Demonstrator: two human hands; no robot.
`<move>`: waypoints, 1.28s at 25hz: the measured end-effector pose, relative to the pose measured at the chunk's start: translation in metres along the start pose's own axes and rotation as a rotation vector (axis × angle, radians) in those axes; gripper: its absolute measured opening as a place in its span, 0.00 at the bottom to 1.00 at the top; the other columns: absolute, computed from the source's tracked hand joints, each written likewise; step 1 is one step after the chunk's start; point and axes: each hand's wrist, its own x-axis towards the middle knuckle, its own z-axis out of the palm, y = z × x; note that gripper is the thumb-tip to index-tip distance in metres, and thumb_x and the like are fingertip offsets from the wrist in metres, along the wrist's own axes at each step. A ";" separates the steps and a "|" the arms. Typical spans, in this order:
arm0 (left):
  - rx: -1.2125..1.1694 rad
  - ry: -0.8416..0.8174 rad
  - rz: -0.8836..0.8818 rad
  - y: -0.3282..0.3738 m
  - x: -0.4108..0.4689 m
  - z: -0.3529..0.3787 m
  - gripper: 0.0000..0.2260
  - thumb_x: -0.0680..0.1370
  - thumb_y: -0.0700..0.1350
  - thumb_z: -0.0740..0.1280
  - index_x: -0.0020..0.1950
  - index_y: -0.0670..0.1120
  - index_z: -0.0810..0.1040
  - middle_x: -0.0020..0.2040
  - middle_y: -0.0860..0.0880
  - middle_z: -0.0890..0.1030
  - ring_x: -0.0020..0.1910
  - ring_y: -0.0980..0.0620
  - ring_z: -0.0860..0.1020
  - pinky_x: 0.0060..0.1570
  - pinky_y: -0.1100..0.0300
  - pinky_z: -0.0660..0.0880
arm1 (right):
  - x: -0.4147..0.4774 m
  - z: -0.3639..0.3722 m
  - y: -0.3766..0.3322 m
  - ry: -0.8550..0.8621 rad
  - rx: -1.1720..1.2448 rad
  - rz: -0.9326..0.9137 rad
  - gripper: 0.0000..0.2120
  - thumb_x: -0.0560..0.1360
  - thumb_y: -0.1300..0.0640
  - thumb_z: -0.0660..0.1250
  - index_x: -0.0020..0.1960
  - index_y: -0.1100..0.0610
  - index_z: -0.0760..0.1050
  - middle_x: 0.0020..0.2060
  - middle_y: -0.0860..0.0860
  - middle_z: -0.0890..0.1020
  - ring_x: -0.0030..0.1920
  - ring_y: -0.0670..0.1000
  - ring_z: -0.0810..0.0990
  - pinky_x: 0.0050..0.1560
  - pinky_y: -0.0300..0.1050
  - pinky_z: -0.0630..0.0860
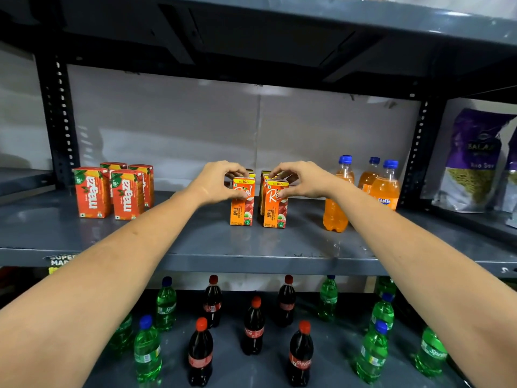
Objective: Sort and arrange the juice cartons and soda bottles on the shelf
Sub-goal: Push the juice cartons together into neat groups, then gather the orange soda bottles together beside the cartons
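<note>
On the grey middle shelf [195,242] stand two front orange apple juice cartons, with more cartons behind them. My left hand [216,182] grips the top of the left apple carton [242,210]. My right hand [303,180] grips the top of the right apple carton [274,211]. Several red Maaza cartons [112,191] stand in a block at the left. Three orange Fanta bottles [384,189] stand at the right; my right forearm partly hides the nearest one [333,217].
The lower shelf [268,368] holds several Coca-Cola bottles [253,329] in the middle and green Sprite bottles [147,351] on both sides. Purple snack bags [472,161] fill the bay at the right. A shelf board hangs close above, and perforated uprights [60,121] flank the bay.
</note>
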 end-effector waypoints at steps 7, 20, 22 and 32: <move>0.095 0.306 0.143 0.024 -0.014 0.024 0.24 0.69 0.52 0.74 0.63 0.49 0.74 0.59 0.48 0.75 0.58 0.50 0.74 0.56 0.54 0.73 | -0.067 0.005 0.008 0.492 -0.066 0.042 0.15 0.73 0.56 0.69 0.58 0.57 0.75 0.53 0.55 0.80 0.53 0.50 0.79 0.52 0.44 0.80; -0.313 0.332 -0.038 0.159 0.043 0.110 0.26 0.67 0.50 0.77 0.63 0.47 0.73 0.59 0.44 0.76 0.55 0.48 0.76 0.50 0.60 0.72 | -0.157 -0.059 0.091 0.926 -0.030 0.226 0.14 0.69 0.53 0.72 0.52 0.57 0.77 0.46 0.54 0.79 0.43 0.53 0.80 0.45 0.41 0.73; -0.309 0.281 -0.079 0.163 0.064 0.099 0.28 0.68 0.48 0.77 0.65 0.48 0.72 0.59 0.44 0.76 0.53 0.49 0.76 0.49 0.60 0.72 | -0.154 -0.083 0.102 0.764 0.061 0.325 0.21 0.68 0.50 0.74 0.57 0.56 0.75 0.45 0.51 0.78 0.41 0.50 0.79 0.44 0.41 0.74; -0.325 -0.028 -0.257 0.163 0.086 0.124 0.27 0.68 0.50 0.76 0.64 0.45 0.74 0.60 0.44 0.78 0.58 0.44 0.76 0.55 0.44 0.78 | -0.133 -0.089 0.140 0.261 0.579 0.557 0.15 0.64 0.56 0.78 0.45 0.50 0.75 0.57 0.57 0.79 0.53 0.57 0.81 0.43 0.52 0.83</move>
